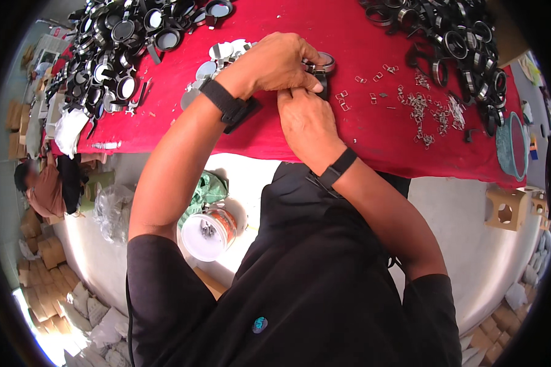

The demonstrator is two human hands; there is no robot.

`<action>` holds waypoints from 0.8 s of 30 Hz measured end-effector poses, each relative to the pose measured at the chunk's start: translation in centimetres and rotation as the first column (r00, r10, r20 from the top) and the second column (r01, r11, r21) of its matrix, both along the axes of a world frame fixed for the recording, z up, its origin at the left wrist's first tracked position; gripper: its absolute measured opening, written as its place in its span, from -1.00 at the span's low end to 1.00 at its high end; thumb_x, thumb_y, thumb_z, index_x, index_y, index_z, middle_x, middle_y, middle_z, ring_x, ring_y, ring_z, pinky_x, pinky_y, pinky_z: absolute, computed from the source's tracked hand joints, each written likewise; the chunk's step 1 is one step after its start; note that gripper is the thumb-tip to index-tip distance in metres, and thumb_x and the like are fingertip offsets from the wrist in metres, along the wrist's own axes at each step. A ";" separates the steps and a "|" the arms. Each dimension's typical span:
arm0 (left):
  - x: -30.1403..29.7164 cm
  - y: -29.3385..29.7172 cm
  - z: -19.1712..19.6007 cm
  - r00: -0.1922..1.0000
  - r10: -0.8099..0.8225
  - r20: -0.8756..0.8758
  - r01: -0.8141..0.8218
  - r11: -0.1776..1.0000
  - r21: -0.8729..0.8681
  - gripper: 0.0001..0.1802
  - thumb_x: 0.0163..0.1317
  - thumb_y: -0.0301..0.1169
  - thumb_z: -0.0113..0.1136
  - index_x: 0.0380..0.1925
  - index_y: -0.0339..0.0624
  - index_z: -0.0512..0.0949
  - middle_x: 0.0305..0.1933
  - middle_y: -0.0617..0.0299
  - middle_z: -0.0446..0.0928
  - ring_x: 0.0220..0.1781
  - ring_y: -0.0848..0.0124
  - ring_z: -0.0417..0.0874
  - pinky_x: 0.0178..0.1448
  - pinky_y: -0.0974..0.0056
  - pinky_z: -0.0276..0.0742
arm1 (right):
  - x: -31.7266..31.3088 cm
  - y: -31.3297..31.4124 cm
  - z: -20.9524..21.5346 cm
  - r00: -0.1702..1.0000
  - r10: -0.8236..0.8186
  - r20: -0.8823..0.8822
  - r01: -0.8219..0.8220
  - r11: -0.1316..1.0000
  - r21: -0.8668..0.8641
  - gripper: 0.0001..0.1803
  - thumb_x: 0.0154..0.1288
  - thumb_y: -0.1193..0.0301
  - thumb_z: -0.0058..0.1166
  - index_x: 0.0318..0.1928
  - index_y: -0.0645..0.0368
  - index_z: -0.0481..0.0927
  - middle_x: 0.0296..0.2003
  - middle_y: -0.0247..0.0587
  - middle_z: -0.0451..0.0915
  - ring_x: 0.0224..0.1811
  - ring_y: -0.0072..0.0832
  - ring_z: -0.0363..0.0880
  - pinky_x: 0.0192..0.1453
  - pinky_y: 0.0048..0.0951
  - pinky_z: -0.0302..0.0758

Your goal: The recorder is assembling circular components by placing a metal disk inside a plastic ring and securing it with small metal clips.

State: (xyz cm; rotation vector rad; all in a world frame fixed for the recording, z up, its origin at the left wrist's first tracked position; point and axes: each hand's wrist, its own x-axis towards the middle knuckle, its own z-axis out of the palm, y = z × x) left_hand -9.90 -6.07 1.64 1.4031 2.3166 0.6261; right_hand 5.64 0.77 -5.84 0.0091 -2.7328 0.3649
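Over the red-covered table, my left hand (280, 61) is closed around a small black part with a round, metal-rimmed head (327, 62). Its thumb and forefinger press on the part from above. My right hand (308, 121) meets it from below, fingers curled against the same part; the fingertips are mostly hidden. Beside my left wrist lie white and grey discs (207, 69), partly covered by that arm. Small bent metal clips (343, 101) are scattered to the right of my hands, with a denser heap of small metal pieces (417, 109) farther right.
Black round-rimmed parts are piled at the table's far left (123, 30) and far right (456, 43). A teal basket (512, 147) stands at the right edge. Below the table is a white bucket (203, 237) with metal pieces inside. Another person (48, 189) sits at the left.
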 end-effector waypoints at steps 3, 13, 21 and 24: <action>0.1 -0.6 -0.5 1.000 0.004 0.022 -0.006 0.998 0.060 -0.31 0.08 -0.22 0.83 0.23 -0.21 0.85 0.26 -0.05 0.85 0.28 0.02 0.87 0.43 0.06 0.75 | 0.3 0.3 -0.5 0.996 0.069 -0.056 -0.074 0.993 -0.094 -0.87 0.50 0.52 0.19 -0.14 0.36 0.72 -0.08 0.17 0.70 -0.14 0.06 0.85 -0.17 -0.03 0.84; 1.5 -1.8 -1.9 0.987 0.004 0.158 -0.047 0.962 0.271 -0.38 0.23 -0.37 0.72 0.32 -0.21 0.79 0.32 -0.03 0.82 0.26 0.10 0.89 0.39 0.12 0.77 | 4.4 2.0 0.7 0.976 0.089 -0.199 -0.164 0.900 -0.405 -0.89 0.50 0.52 0.27 -0.03 0.18 0.76 -0.10 -0.02 0.69 -0.10 -0.03 0.82 -0.05 -0.08 0.77; 3.6 -2.3 -2.8 0.997 0.055 0.060 -0.073 0.936 0.344 -0.41 0.34 -0.39 0.63 0.36 -0.23 0.74 0.42 -0.13 0.75 0.45 -0.07 0.77 0.58 0.01 0.62 | 3.8 7.9 2.2 0.988 -0.127 0.087 0.128 0.360 -0.924 -0.74 0.67 0.51 0.23 0.21 0.27 0.85 -0.10 -0.18 0.77 -0.22 -0.51 0.83 -0.17 -0.46 0.78; 3.7 -2.2 -2.8 0.997 0.062 0.050 -0.076 0.928 0.364 -0.42 0.34 -0.40 0.63 0.36 -0.24 0.74 0.41 -0.12 0.76 0.43 -0.07 0.77 0.56 0.01 0.65 | 2.5 8.7 2.4 0.994 -0.097 0.055 0.098 0.528 -0.843 -0.68 0.65 0.57 0.19 0.26 0.23 0.86 -0.14 -0.14 0.74 -0.22 -0.42 0.80 -0.14 -0.38 0.76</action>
